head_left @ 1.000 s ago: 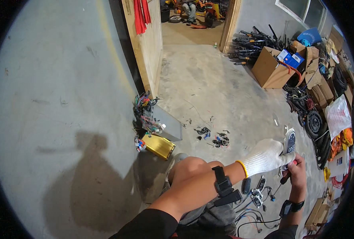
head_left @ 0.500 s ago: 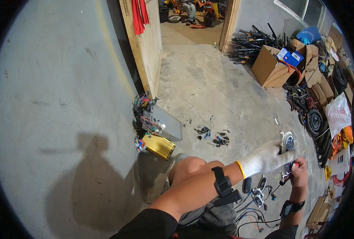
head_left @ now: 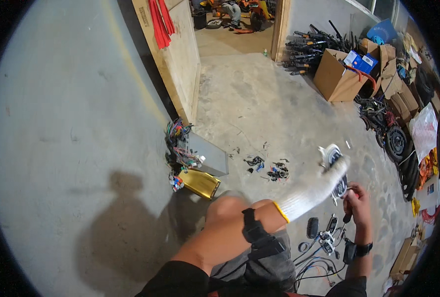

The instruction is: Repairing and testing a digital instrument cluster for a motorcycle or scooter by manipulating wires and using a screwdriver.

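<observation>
My left hand (head_left: 329, 180), in a white knit glove with a yellow cuff edge, is closed round a long oval instrument panel (head_left: 335, 157) with a dark face and pale rim. The panel is tilted above the floor; the glove covers its middle. My bare right hand (head_left: 359, 204) is at the panel's lower end, thumb and forefinger bent together there. A screwdriver (head_left: 347, 218) with a dark handle sticks out below that palm, its thin shaft pointing down. Whether the fingertips also pinch something small cannot be made out. Beneath lie another small panel with cables (head_left: 327, 239) and a dark oval piece (head_left: 312, 227).
At left, a silver metal case (head_left: 211, 157) and a gold one (head_left: 200, 184) with bundled wires stand by the wall. Small black parts (head_left: 278, 171) lie ahead. A cardboard box (head_left: 335, 79), a wheel (head_left: 395, 143) and piled parts line the right side. Beyond the doorway someone sits.
Both hands have shifted left with the panel, which my left hand has tipped and moved slightly farther away. The screwdriver now hangs visibly below my right hand.
</observation>
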Motion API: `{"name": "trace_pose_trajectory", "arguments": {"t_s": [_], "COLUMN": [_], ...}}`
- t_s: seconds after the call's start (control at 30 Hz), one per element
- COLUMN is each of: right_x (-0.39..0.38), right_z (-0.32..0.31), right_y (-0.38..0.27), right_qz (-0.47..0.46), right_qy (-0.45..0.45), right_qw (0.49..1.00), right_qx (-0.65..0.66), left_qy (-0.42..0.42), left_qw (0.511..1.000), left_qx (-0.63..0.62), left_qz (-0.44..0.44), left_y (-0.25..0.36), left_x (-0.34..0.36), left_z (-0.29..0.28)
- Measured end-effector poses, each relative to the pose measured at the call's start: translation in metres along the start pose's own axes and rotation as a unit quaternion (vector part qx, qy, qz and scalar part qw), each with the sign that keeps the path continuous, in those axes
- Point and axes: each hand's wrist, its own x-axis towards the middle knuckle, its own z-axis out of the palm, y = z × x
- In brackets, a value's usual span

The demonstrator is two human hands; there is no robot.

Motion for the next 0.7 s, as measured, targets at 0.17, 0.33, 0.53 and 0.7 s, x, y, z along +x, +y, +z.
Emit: {"name": "trace_pose_trajectory", "arguments": {"t_s": [0.17,0.33,0.53,0.7], "right_x": [0.011,-0.051,-0.074,-0.074], "right_z": [-0.065,-0.076,-0.09,-0.093], "right_y": [0.161,0.311,0.387,0.408], "right_qz": [0.179,0.222,0.388,0.359], "right_qy": [0.063,0.114,0.137,0.15], "right_qw": [0.919,0.835,0.78,0.78], "right_qx": [-0.346,-0.491,-0.472,-0.491], "left_qy": [0.072,0.188,0.165,0.178], "left_qw": [0.996,0.976,0.974,0.973], "left_qx": [-0.044,-0.049,-0.148,-0.143], "left_qz": [-0.036,-0.093,-0.055,-0.029], "left_y": [0.043,0.043,0.043,0.058], "left_x": [-0.013,-0.019,-0.022,-0.025], "left_z": [-0.015,-0.022,-0.013,-0.025]}}
